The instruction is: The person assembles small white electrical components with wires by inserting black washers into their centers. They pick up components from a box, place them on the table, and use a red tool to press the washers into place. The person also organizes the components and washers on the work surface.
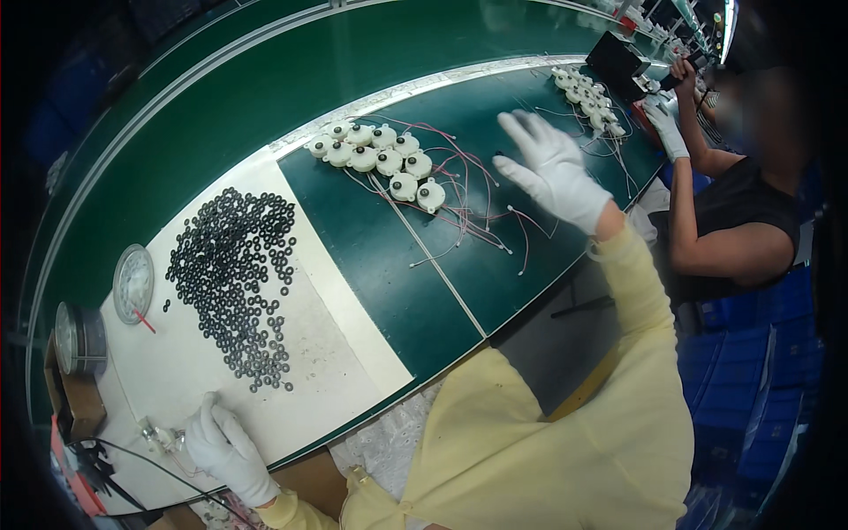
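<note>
Fingers splayed and empty, the white-gloved right hand (556, 174) hovers over the smooth green table (344, 231), beside thin wires (464, 215) trailing from round, cream-coloured housings (393, 166) with black centres. The left hand (221, 443), similarly gloved, curls at a small pale part (159, 437); whether it grips cannot be told. Black rings (231, 274) lie massed between the hands.

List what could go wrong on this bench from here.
1. The thin wires of the white round units lie crossed and loose; the gloved right hand, fingers spread close by, might snag one and drag units along.
2. The small black rings lie in an open, uncontained heap, so a sweeping sleeve could scatter them.
3. The red stick juts past the rim of the round dish; a bump might upset it.
</note>
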Demonstrator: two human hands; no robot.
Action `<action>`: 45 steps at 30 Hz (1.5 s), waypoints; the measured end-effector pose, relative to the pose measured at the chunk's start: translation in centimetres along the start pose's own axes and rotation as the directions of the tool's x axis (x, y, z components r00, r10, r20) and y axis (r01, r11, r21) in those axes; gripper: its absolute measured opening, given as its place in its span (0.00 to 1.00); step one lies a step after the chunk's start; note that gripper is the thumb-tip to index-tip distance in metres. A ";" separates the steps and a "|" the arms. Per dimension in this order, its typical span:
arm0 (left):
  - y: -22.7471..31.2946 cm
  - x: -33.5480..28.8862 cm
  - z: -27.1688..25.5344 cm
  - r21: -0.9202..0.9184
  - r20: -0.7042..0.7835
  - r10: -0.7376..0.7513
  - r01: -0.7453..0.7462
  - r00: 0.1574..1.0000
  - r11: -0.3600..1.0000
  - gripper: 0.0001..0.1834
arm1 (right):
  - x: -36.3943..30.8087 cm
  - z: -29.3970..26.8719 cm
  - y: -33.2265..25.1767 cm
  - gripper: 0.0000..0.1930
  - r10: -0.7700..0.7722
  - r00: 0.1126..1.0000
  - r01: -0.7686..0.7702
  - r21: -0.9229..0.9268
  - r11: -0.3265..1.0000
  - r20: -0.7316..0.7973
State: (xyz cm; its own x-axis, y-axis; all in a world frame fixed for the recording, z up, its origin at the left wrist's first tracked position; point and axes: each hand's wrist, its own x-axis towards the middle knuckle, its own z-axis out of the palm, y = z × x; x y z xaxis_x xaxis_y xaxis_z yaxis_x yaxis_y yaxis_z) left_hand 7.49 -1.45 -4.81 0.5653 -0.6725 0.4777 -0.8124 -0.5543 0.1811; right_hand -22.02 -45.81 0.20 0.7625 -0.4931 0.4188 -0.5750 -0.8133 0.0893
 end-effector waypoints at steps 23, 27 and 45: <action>0.5 0.7 -0.4 0.015 -0.054 0.037 -0.036 0.998 0.999 0.11 | 4.7 0.6 -5.3 0.22 -0.274 0.952 0.257 0.138 0.957 0.133; 0.7 0.9 -0.5 0.018 -0.060 0.051 -0.050 0.997 0.999 0.10 | 4.3 0.7 -4.7 0.24 -0.276 0.942 0.230 0.232 0.945 0.192; 6.2 0.6 -2.8 -0.647 -0.530 -0.405 -0.047 0.745 0.761 0.21 | 5.6 -7.4 -31.6 0.07 -0.414 0.493 0.870 0.436 0.229 -0.766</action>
State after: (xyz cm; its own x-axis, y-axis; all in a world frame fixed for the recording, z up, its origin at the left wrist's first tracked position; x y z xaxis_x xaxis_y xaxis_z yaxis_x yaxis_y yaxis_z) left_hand 2.43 -3.92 -0.95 0.6743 -0.0162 0.7383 -0.7372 -0.0734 0.6717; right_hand -1.81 -20.60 6.45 0.3865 0.3301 0.8612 0.6613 -0.7500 -0.0093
